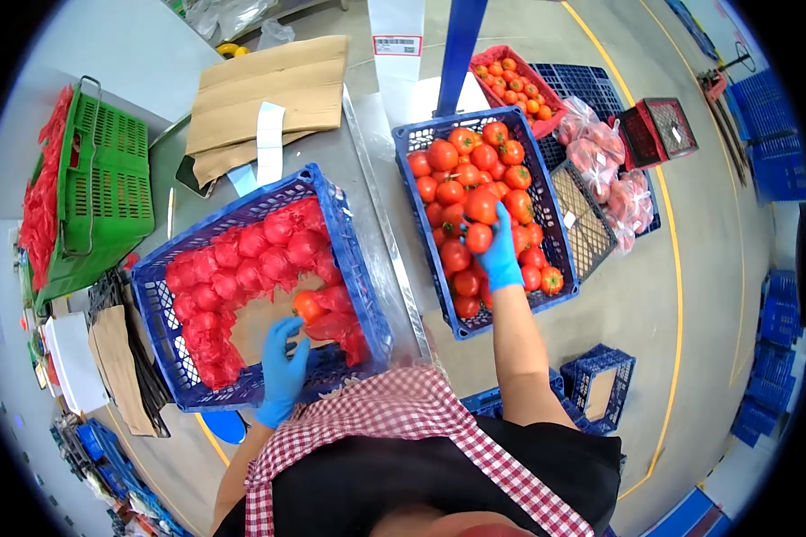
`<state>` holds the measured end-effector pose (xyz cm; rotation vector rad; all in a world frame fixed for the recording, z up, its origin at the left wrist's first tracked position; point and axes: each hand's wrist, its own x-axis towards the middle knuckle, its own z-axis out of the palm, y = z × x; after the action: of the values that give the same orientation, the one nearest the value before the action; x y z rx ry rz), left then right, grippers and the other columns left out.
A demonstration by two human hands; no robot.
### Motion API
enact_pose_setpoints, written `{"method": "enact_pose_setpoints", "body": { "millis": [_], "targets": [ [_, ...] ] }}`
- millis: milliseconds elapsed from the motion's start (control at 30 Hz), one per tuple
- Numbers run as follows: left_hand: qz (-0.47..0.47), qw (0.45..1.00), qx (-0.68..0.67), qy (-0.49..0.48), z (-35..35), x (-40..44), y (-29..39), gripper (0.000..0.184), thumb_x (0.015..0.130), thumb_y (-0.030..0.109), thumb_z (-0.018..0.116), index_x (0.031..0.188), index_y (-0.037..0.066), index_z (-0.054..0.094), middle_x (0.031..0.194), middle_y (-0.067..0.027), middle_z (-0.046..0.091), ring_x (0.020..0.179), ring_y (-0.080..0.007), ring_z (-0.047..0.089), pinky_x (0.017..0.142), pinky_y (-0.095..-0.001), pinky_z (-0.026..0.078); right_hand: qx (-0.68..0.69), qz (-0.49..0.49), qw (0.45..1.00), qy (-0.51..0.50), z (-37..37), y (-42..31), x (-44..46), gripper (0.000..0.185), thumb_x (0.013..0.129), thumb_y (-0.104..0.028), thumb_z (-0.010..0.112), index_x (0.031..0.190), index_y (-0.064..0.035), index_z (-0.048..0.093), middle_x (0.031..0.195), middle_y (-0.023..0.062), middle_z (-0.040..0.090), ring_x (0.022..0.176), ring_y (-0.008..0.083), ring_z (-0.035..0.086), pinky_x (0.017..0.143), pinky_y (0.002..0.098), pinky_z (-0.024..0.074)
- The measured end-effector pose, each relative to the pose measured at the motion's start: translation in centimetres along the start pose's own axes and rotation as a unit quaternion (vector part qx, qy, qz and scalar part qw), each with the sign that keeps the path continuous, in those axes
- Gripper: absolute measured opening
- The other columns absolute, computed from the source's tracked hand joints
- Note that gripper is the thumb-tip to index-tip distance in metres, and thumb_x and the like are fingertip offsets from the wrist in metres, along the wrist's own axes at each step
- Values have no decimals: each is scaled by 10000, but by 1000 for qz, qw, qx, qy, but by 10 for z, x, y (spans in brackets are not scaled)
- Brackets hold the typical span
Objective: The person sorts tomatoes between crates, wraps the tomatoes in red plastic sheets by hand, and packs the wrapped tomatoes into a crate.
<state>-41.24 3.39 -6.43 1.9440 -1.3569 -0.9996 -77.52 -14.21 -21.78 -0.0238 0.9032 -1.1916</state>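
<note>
My right hand (501, 255), in a blue glove, has its fingers curled round a tomato (478, 238) in the blue crate of loose tomatoes (450, 309). Another tomato (481, 207) lies against its fingertips. My left hand (283, 369), also gloved, is over the near side of a second blue crate (177, 380). Its fingers are bent and apart, close by a bare tomato (308, 306); whether they touch it is unclear. Red net-wrapped tomatoes (252, 240) line that crate's far and left sides, and more wrapped ones (338, 329) sit at its right. Brown cardboard (258, 324) shows at the bottom.
Flattened cardboard (264, 98) lies on the metal table (354, 121) behind the left crate. A green crate (107, 179) with red netting stands at left. Beyond the tomato crate are a blue post (461, 54), a red crate of tomatoes (546, 123) and bagged goods (595, 148).
</note>
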Motion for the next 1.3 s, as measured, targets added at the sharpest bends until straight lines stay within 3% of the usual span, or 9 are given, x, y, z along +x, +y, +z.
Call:
{"method": "enact_pose_setpoints", "body": {
  "millis": [133,167,267,400,667,800,1000,1100,1300],
  "targets": [
    [14,998,38,55,-3,-14,-14,326,814,38,602,1139,47,567,1174,-109,540,977,-204,577,797,-291,470,-145,35,989,15,25,19,97,663,815,-503,605,1318,-94,465,1272,112,498,1090,245,492,923,362,420],
    [1,997,19,71,-3,-16,-20,329,811,35,602,1138,46,568,1173,-110,541,972,-206,580,796,-289,470,-162,-28,985,46,30,26,127,578,804,-392,663,1252,-63,506,1054,123,597,864,219,590,701,363,518],
    [1,995,17,99,-1,-12,-17,327,807,16,593,1133,39,574,1171,-112,547,965,-202,583,794,-290,470,-182,-19,981,67,21,42,204,522,750,-328,696,1163,-27,588,1173,108,552,1017,206,499,856,348,426],
    [-2,995,21,102,-1,-16,-21,326,808,12,593,1132,36,576,1159,-113,557,964,-201,583,793,-286,472,-232,-90,953,171,56,30,164,444,743,-260,685,1094,0,610,1095,98,584,975,202,509,812,336,445],
    [-4,997,30,72,-1,-13,-19,271,815,17,600,1086,23,605,1148,-119,570,964,-200,586,810,-283,470,-301,-64,951,31,-5,29,95,539,789,-151,609,1294,-54,449,1046,88,570,815,251,577,721,362,495],
    [16,997,27,64,-1,-14,-26,265,823,16,595,1088,16,602,1148,-118,570,963,-199,590,826,-286,469,-649,-265,709,70,-9,52,63,281,716,-158,598,951,-16,655,989,214,611,930,352,603,792,409,487],
    [3,997,-33,67,-3,-18,-28,253,857,11,567,1110,18,584,1118,-85,576,971,-166,582,824,-280,470,-748,-283,555,228,-63,0,-22,417,731,-255,653,1090,-48,614,1065,209,589,916,371,589,817,441,482],
    [10,998,-26,58,-4,-15,-33,240,863,25,573,1102,20,589,1091,-78,582,959,-149,579,802,-266,470,-690,-113,712,62,-106,-2,-43,662,686,-341,729,1248,-53,533,1107,243,570,1027,368,566,882,433,462],
    [3,998,-49,37,-7,-17,-33,218,878,73,579,1090,30,607,1032,-52,602,916,-118,563,772,-251,455,-777,-165,590,141,-120,32,-84,869,610,-336,747,1367,-128,374,1176,263,521,1061,413,540,906,438,451]
  ]
}}
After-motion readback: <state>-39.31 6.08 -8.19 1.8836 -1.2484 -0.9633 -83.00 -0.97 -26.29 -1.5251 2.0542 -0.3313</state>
